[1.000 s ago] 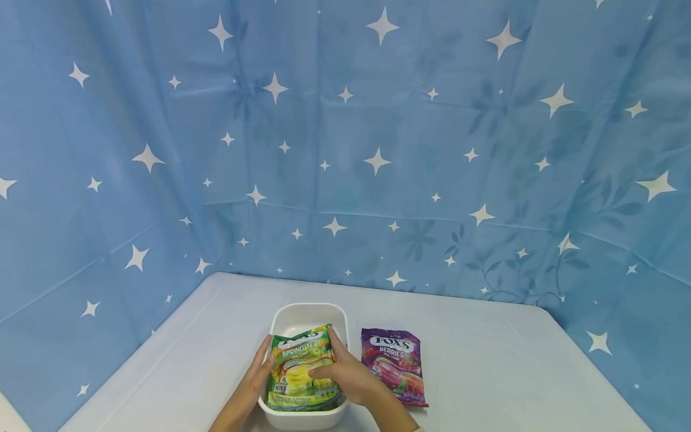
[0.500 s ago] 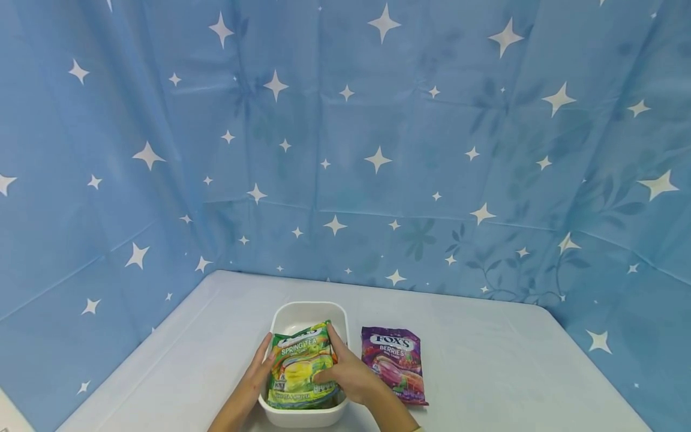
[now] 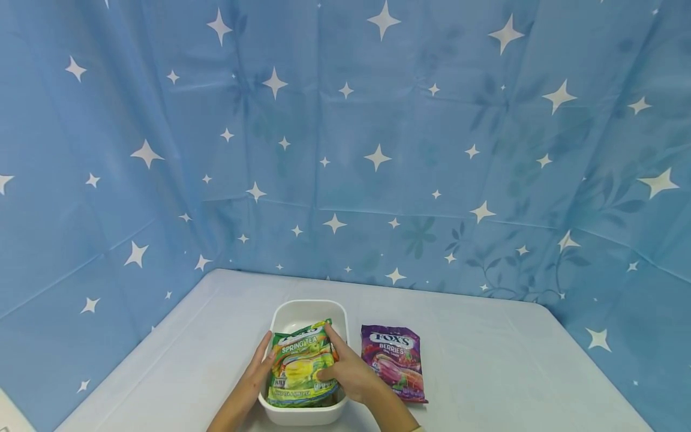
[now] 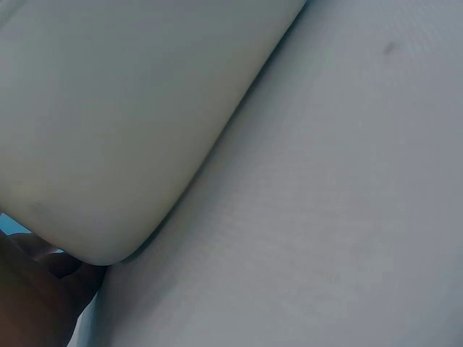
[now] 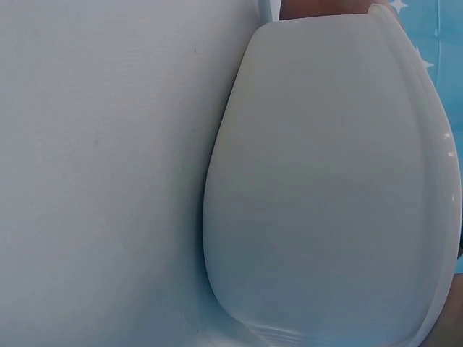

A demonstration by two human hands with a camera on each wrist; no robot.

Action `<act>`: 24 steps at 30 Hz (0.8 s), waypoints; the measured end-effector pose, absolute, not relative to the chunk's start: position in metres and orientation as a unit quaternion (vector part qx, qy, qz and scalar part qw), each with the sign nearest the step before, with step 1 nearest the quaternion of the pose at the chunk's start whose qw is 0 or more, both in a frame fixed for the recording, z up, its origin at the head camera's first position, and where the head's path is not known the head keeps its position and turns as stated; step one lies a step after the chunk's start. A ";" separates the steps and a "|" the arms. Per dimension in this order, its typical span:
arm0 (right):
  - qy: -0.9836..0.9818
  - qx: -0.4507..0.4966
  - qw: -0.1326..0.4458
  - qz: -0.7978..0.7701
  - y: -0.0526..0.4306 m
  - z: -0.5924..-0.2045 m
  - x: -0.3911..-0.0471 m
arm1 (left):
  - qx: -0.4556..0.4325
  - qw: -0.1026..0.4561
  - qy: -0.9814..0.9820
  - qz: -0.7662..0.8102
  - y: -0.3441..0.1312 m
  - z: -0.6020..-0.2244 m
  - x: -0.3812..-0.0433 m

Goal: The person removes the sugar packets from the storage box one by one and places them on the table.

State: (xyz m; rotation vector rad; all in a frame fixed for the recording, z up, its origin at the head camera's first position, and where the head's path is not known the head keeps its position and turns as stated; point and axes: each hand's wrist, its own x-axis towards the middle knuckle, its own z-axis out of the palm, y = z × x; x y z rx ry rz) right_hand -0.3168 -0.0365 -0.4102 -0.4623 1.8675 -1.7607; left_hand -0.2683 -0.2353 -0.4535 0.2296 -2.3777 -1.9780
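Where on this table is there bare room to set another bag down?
Bare table lies right of the purple Berries bag, and left of the white tub out to the blue curtain. The strip behind both is free too. It is crowded at the tub: left hand and right hand hold the green Spring Tea bag there.

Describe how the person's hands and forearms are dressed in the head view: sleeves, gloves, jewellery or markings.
The left hand and right hand are bare: no gloves, rings, watch or markings show. The forearms are bare too; only a sliver of pale fabric, perhaps a cuff, shows at the right arm's bottom edge.
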 end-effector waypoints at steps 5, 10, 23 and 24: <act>0.700 -0.164 0.259 -0.645 -0.037 -0.410 -0.317 | 0.081 0.019 -0.763 -0.641 -0.234 -0.454 -0.268; 0.701 -0.163 0.253 -0.647 -0.037 -0.410 -0.317 | 0.079 0.020 -0.764 -0.640 -0.234 -0.454 -0.268; 0.652 -0.176 0.241 -0.697 -0.033 -0.413 -0.318 | 0.083 0.013 -0.757 -0.648 -0.234 -0.453 -0.268; 0.648 -0.178 0.241 -0.701 -0.033 -0.413 -0.318 | 0.082 0.013 -0.758 -0.647 -0.235 -0.453 -0.269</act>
